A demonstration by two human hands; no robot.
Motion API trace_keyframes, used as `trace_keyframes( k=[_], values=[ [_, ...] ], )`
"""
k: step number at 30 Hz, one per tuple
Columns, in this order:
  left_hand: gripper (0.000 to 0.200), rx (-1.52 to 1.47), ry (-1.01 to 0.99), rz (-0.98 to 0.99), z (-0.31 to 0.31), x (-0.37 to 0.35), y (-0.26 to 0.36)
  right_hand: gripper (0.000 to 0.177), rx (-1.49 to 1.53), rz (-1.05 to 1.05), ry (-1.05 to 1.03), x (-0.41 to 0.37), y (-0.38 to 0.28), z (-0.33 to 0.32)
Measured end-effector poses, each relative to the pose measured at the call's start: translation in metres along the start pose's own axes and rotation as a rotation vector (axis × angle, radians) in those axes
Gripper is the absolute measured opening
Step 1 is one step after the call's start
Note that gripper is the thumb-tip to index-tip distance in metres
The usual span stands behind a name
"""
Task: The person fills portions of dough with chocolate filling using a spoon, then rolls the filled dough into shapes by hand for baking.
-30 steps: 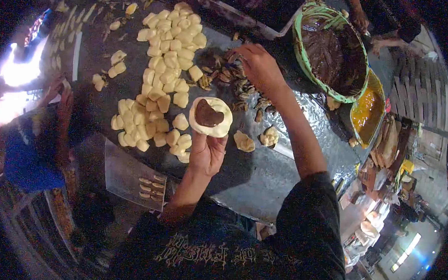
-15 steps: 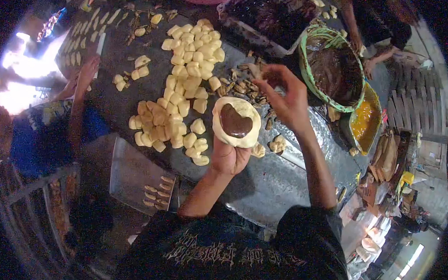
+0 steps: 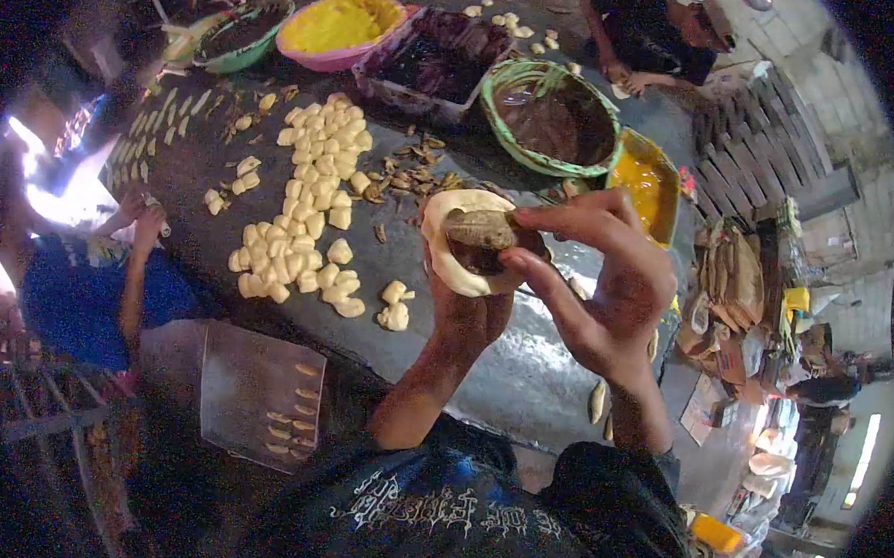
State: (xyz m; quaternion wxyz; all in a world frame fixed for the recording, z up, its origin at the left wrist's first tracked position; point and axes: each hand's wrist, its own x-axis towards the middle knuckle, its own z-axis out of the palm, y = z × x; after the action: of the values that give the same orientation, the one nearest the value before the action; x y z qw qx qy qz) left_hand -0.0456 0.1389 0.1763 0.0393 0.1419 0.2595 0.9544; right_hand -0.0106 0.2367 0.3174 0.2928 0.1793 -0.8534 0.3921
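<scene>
My left hand [image 3: 470, 315] holds up a flat round of pale dough [image 3: 450, 254] with dark brown filling in its middle. My right hand [image 3: 606, 291] is at the dough's right side; its thumb and fingers press a brownish piece [image 3: 481, 228] onto the filling. Both hands are raised over a dark worktable [image 3: 508, 357]. Behind them many small yellow dough pieces [image 3: 306, 203] lie in a long heap, and scattered brown pieces [image 3: 404, 177] lie beside it.
A green-rimmed bowl of brown paste [image 3: 549, 119], an orange-filled tub [image 3: 649, 183], a dark tray [image 3: 437, 59] and a pink bowl of yellow filling [image 3: 340, 25] stand at the back. A person in blue [image 3: 98, 284] works at the left, another person [image 3: 647, 38] beyond. A clear tray [image 3: 258, 390] holds shaped pieces.
My right hand came back from the scattered brown pieces with one and now presses it on the filling. The left hand lifted the dough round closer, and my view tilted up.
</scene>
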Motion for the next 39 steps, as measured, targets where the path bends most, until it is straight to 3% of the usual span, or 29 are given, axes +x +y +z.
trace_keyframes(
  k=[2,3,6,7,10,12,16,17,21,22,24,26,27,28,29,30,31,34,37,39],
  values=[
    [0.040,0.095,-0.015,0.174,0.030,-0.026,-0.002,0.030,0.034,0.037,0.040,-0.020,-0.016,-0.020],
    [0.039,0.466,-0.019,0.308,0.034,-0.039,-0.002,0.030,0.025,0.062,0.083,-0.030,-0.022,-0.030],
    [0.049,-0.116,0.010,0.034,0.039,-0.073,-0.022,0.022,0.115,0.264,0.133,-0.061,-0.036,-0.060],
    [0.052,0.084,0.047,0.053,0.039,-0.084,-0.023,0.021,0.163,0.312,0.134,-0.069,-0.039,-0.067],
    [0.064,-0.253,-0.063,0.072,0.054,-0.112,-0.020,0.020,0.302,0.422,0.131,-0.091,-0.045,-0.079],
    [0.065,-0.240,-0.018,0.040,0.054,-0.123,-0.019,0.020,0.365,0.443,0.132,-0.099,-0.049,-0.081],
    [0.059,-0.254,-0.023,0.080,0.063,-0.122,-0.018,0.018,0.234,0.319,0.086,-0.105,-0.060,-0.079],
    [0.050,-0.281,-0.016,0.020,0.065,-0.117,-0.013,0.018,0.250,0.250,0.119,-0.104,-0.059,-0.075],
    [0.043,-0.290,-0.121,0.259,0.061,-0.110,0.002,0.021,0.103,0.241,0.155,-0.092,-0.041,-0.078],
    [0.046,-0.376,-0.156,0.275,0.047,-0.105,0.007,0.022,0.103,0.240,0.243,-0.084,-0.036,-0.072],
    [0.047,-0.547,-0.222,0.285,0.020,-0.092,0.022,0.022,0.104,0.162,0.492,-0.070,0.001,-0.045],
    [0.042,-0.808,-0.177,0.215,0.008,-0.076,0.051,0.021,-0.070,0.048,0.533,-0.062,0.050,-0.005],
    [0.040,-0.953,-0.141,0.189,0.003,-0.065,0.067,0.022,-0.152,0.048,0.532,-0.068,0.109,0.021],
    [0.039,-1.006,-0.142,0.188,-0.003,-0.056,0.079,0.025,-0.239,0.033,0.330,-0.065,0.118,0.039],
    [0.039,-1.038,-0.128,0.191,-0.008,-0.045,0.091,0.025,-0.340,-0.042,0.264,-0.075,0.162,0.067],
    [0.039,-1.091,-0.140,0.191,-0.017,-0.033,0.100,0.023,-0.693,0.034,0.085,-0.086,0.187,0.088],
    [0.039,-1.059,-0.165,0.200,-0.024,-0.021,0.106,0.021,-0.724,0.080,0.039,-0.100,0.222,0.113],
    [0.039,-1.005,-0.181,0.215,-0.054,0.014,0.119,0.020,-0.277,0.254,-0.011,-0.084,0.289,0.172],
    [0.034,-0.995,-0.160,0.189,-0.085,0.044,0.126,0.026,-0.264,0.333,-0.106,-0.030,0.331,0.224],
    [0.029,-0.999,-0.138,0.156,-0.097,0.061,0.128,0.025,-0.312,0.213,-0.197,0.003,0.358,0.250]
  ],
)
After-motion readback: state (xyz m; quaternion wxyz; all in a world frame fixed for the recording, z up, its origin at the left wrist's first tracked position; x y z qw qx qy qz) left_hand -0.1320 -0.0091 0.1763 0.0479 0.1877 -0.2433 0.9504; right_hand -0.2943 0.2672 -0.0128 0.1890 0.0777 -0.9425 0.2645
